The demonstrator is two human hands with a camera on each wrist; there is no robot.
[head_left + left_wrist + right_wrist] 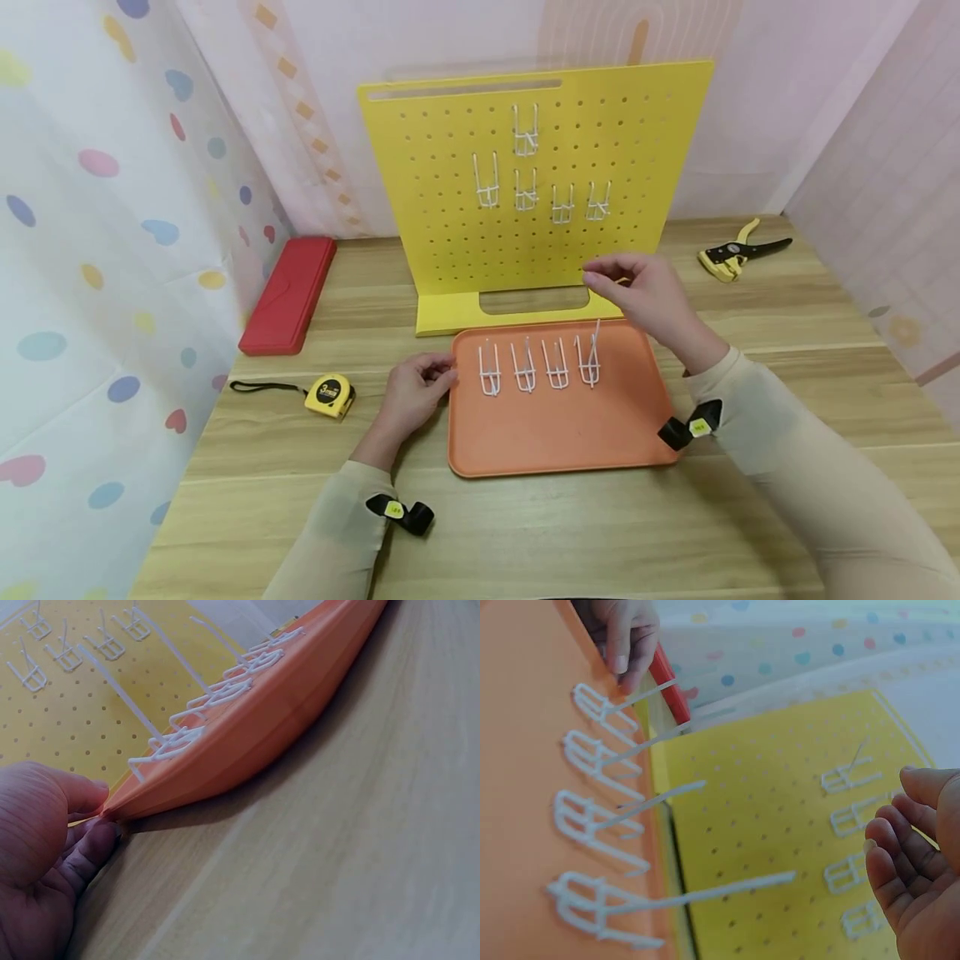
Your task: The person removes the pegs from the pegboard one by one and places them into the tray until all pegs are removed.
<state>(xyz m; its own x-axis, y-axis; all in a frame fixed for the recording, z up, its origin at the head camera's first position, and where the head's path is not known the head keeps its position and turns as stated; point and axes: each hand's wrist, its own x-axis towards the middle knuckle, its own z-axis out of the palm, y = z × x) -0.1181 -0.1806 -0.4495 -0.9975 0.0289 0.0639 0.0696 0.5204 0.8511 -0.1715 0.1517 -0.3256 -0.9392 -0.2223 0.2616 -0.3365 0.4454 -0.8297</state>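
An orange tray [562,437] lies on the table with several white wire pegboard hooks [557,383] in a row along its far half, their prongs sticking up. My left hand [411,398] pinches the tray's left rim, thumb above and fingers below, as the left wrist view shows. Behind the tray stands a yellow pegboard [450,242], where several more white hooks [527,202] hang. My right hand [651,300] hovers in front of the board's lower right part, above the tray's far right corner. Its fingers [904,855] are loosely bent and hold nothing.
On the left lie a red case [288,296] and a yellow tape measure [330,395] with a black strap. A yellow and black hand tool [738,252] lies right of the pegboard. Patterned curtains [112,275] close off the left and back.
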